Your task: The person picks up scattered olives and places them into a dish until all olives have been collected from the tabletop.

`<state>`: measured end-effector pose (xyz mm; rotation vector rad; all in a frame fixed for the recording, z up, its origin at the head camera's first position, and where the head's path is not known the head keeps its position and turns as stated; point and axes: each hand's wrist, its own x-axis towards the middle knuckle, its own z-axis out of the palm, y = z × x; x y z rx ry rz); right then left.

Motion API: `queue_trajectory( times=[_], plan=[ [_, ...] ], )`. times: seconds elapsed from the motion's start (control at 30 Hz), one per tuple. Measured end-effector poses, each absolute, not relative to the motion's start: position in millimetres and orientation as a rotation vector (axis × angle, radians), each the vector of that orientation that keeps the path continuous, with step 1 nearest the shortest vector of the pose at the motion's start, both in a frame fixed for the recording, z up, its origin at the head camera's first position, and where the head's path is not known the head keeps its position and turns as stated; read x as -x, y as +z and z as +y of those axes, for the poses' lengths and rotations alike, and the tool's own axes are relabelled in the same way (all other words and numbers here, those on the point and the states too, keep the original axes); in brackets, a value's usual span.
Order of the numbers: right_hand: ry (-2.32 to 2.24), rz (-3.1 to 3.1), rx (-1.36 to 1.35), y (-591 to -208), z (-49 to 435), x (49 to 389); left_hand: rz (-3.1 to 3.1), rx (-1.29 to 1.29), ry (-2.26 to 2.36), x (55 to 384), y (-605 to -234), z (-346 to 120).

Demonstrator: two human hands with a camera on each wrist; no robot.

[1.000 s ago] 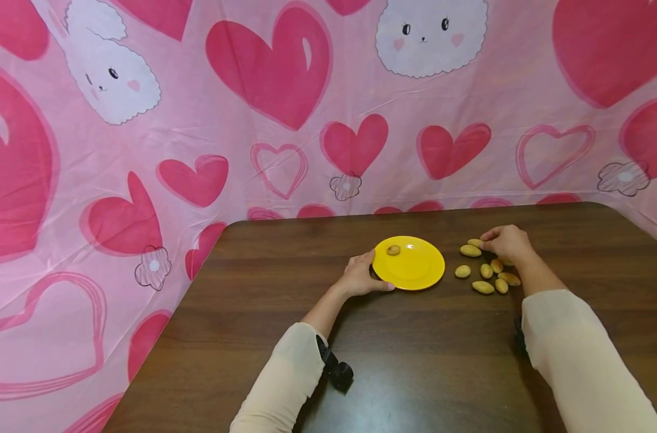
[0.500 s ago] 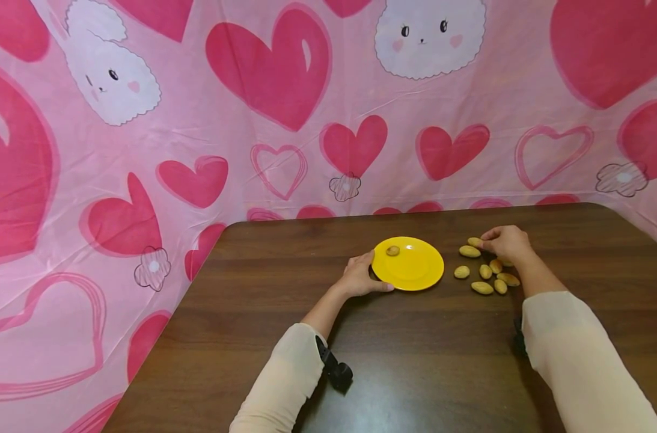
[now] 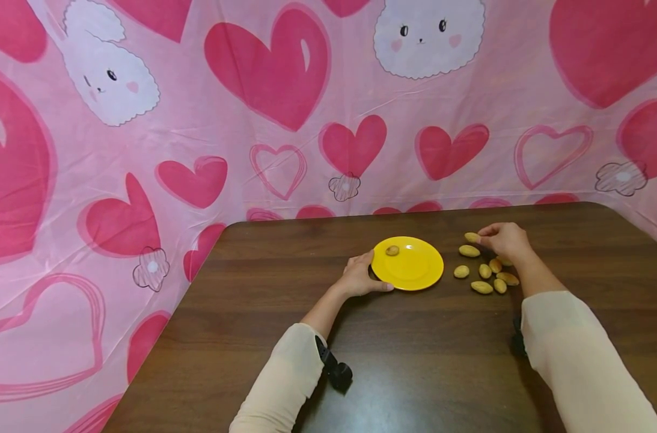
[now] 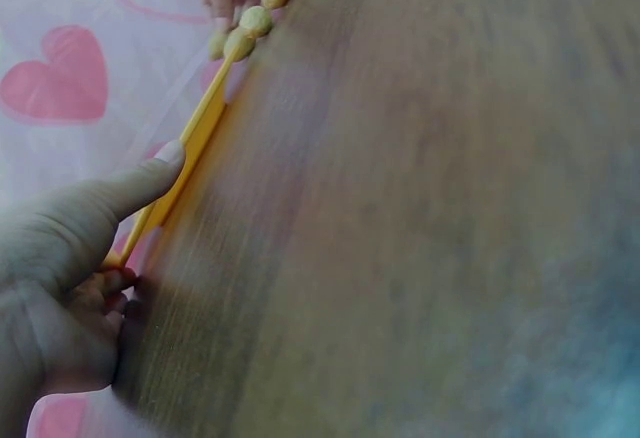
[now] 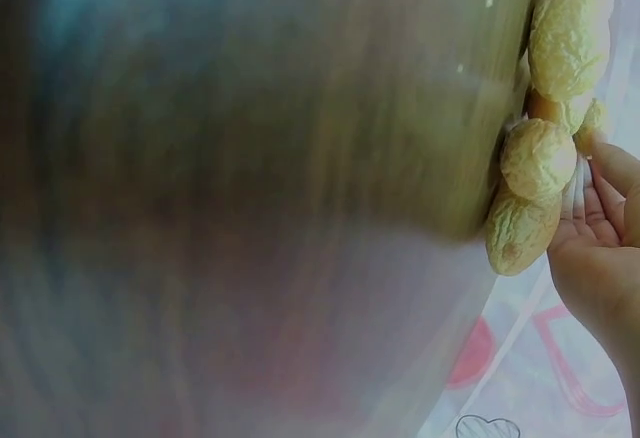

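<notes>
The yellow plate (image 3: 415, 270) lies on the table with one baby potato (image 3: 392, 251) near its far left rim. My left hand (image 3: 359, 276) holds the plate's left edge; in the left wrist view the thumb (image 4: 150, 178) lies along the rim. Between thumb and fingertips my right hand (image 3: 505, 240) pinches a wrinkled yellow potato (image 3: 471, 237) behind the group at the plate's right. The right wrist view shows that potato (image 5: 590, 130) partly hidden behind others.
Several loose potatoes (image 3: 482, 287) lie on the brown wooden table (image 3: 404, 349) between the plate and my right forearm. A pink heart-patterned cloth (image 3: 285, 72) hangs behind the table's far edge.
My right hand has shifted slightly up and to the left in the head view with the potato at its fingertips. The left hand and plate have stayed in place.
</notes>
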<state>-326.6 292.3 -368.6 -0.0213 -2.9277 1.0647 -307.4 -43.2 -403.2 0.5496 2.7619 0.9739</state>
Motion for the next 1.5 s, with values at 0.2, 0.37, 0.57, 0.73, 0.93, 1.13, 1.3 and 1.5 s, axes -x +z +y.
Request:
queue_trajectory(
  times=[0.2,0.37,0.57,0.73,0.93,1.13,1.3,1.5],
  plan=[
    [1.07,-2.897,-0.025,-367.7,286.3,329.8,2.756,-0.532,0.981,307.3,-403.3,-42.8],
    [1.103,-2.871,-0.044,-366.4,279.3,333.0,2.768,-0.534,0.956,307.6,-403.1,-42.4],
    [1.082,-2.907,-0.093,-362.3,267.7,334.5,2.766,-0.531,0.961,307.7,-402.7,-42.1],
    [1.094,-2.928,-0.135,-359.0,257.8,336.5,2.762,-0.528,0.96,307.5,-401.9,-42.0],
    [1.136,-2.926,-0.166,-358.7,243.2,338.3,2.757,-0.529,0.973,306.3,-400.8,-42.9],
    [1.165,-2.924,-0.213,-359.6,229.6,341.4,2.756,-0.532,0.983,306.2,-401.4,-42.6],
    [1.172,-2.918,-0.247,-361.0,219.8,344.8,2.756,-0.521,0.982,306.5,-401.9,-42.4],
    [1.184,-2.938,-0.267,-362.9,207.0,346.2,2.746,-0.513,1.006,307.5,-401.7,-42.5]
  ],
)
